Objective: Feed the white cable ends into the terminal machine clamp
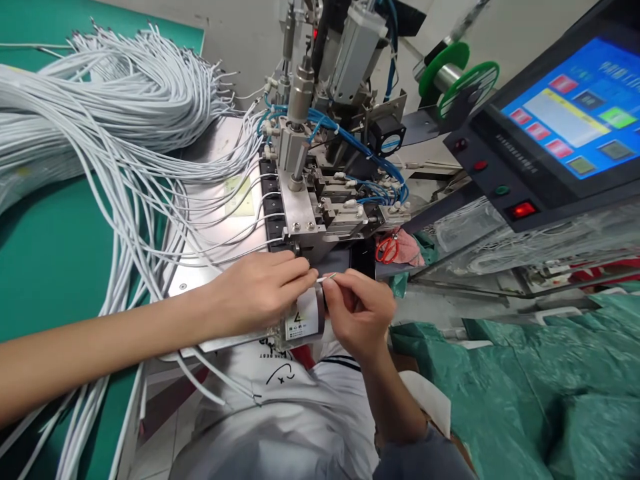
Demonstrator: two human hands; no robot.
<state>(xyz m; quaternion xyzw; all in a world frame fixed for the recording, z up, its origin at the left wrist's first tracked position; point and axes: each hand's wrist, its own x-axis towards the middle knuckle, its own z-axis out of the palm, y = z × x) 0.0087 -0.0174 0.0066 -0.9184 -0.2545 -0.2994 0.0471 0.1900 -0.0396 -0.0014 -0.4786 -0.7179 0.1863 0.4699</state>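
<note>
My left hand (263, 287) reaches in from the left, its fingers pinched on a white cable (321, 280) just in front of the machine (300, 200). Thumb and forefinger of my right hand (357, 307) close on the same cable's end, where thin coloured wires show. The two hands nearly touch. Below them is a round part with a white label (303, 320). Several white cables run from the left into a row of black slots (273, 207) on the machine's left side.
A large bundle of white cables (135, 100) lies on the green table (30, 267). A control screen (575, 113) stands at the right, near a green-rimmed spool (450, 77). Red-handled scissors (387, 247) lie behind my right hand. Green plastic sheeting (525, 380) covers the lower right.
</note>
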